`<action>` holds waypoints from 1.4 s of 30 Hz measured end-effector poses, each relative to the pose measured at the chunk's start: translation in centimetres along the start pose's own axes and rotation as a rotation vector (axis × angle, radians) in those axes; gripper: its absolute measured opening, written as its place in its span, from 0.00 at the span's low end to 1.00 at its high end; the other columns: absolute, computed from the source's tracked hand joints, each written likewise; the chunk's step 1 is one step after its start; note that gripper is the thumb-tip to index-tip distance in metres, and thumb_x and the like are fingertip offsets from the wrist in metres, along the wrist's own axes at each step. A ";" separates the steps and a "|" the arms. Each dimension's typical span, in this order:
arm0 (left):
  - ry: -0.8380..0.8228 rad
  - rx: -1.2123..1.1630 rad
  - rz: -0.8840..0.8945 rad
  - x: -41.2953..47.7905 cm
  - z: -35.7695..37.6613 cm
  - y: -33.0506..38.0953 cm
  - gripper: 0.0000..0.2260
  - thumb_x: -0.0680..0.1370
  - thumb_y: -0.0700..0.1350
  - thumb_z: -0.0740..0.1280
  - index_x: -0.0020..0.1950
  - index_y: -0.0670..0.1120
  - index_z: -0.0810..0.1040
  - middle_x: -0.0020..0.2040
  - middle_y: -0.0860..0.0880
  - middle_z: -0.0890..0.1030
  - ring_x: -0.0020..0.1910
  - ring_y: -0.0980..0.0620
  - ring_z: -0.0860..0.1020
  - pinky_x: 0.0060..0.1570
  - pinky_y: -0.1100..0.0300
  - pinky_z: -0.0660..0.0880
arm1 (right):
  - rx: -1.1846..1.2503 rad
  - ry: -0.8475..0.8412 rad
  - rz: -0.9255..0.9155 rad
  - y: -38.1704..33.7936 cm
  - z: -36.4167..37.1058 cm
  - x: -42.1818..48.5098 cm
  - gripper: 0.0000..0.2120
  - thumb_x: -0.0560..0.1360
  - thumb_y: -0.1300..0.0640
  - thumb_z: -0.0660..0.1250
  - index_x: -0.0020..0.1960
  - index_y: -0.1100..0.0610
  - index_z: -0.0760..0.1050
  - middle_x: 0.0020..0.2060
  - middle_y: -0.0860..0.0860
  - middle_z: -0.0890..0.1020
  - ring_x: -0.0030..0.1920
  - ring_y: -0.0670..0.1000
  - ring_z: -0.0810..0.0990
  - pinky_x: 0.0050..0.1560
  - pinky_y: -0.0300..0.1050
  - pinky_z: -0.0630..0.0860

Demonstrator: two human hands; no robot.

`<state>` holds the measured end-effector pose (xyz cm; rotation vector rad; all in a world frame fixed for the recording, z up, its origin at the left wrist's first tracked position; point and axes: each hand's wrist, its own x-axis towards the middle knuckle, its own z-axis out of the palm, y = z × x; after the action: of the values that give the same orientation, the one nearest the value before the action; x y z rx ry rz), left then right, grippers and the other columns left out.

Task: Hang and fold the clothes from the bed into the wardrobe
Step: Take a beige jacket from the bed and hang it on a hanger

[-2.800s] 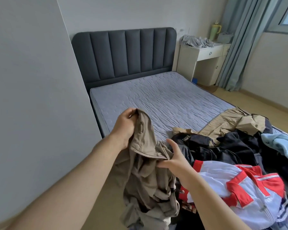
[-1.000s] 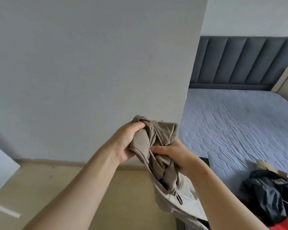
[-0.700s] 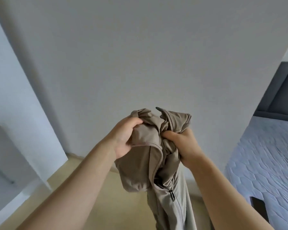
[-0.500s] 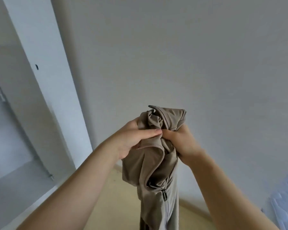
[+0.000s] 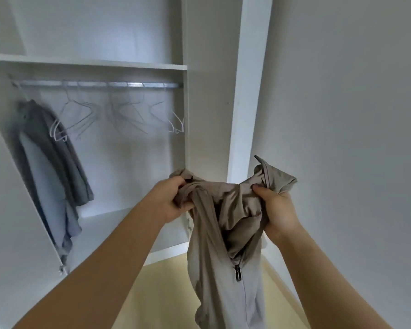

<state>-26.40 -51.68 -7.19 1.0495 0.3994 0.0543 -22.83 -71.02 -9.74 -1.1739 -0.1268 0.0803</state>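
A plain white wall (image 5: 342,91) fills the right side of the room, running from near to far. Low in the middle lies a pale yellow wooden floor (image 5: 161,295), and a skirting strip (image 5: 285,288) of the same tone follows the wall's foot.

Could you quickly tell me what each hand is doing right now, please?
Left hand: grips the beige jacket.
Right hand: grips the same jacket.

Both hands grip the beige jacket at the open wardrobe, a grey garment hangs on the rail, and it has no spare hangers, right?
No: the head view shows several empty wire hangers on the rail, right of the grey garment. The rest holds: left hand and right hand grip the beige jacket at the wardrobe.
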 end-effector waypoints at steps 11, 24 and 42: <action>0.338 -0.383 0.122 9.5 -11.9 10.4 0.13 0.75 0.32 0.50 0.35 0.42 0.68 0.23 0.45 0.71 0.21 0.50 0.72 0.21 0.63 0.74 | -0.063 -0.253 0.178 8.5 15.6 16.2 0.09 0.74 0.71 0.56 0.44 0.61 0.73 0.37 0.57 0.77 0.38 0.54 0.76 0.39 0.45 0.76; 0.386 0.330 0.181 15.1 -23.2 18.5 0.16 0.69 0.25 0.63 0.50 0.43 0.73 0.43 0.41 0.77 0.39 0.46 0.77 0.34 0.58 0.76 | 0.115 -0.323 0.363 14.0 30.1 28.3 0.11 0.79 0.50 0.61 0.43 0.53 0.77 0.30 0.47 0.83 0.36 0.47 0.82 0.37 0.41 0.75; 0.713 -0.086 0.189 29.8 -41.2 30.2 0.07 0.79 0.44 0.62 0.47 0.42 0.76 0.35 0.43 0.80 0.31 0.47 0.79 0.24 0.58 0.77 | -0.332 -0.639 0.193 22.4 50.4 38.0 0.10 0.72 0.67 0.67 0.48 0.54 0.77 0.47 0.52 0.82 0.47 0.50 0.80 0.44 0.38 0.75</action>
<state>-8.65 4.76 -8.15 0.9569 0.9300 0.6217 7.75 -11.46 -9.09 -1.4561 -0.6079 0.6256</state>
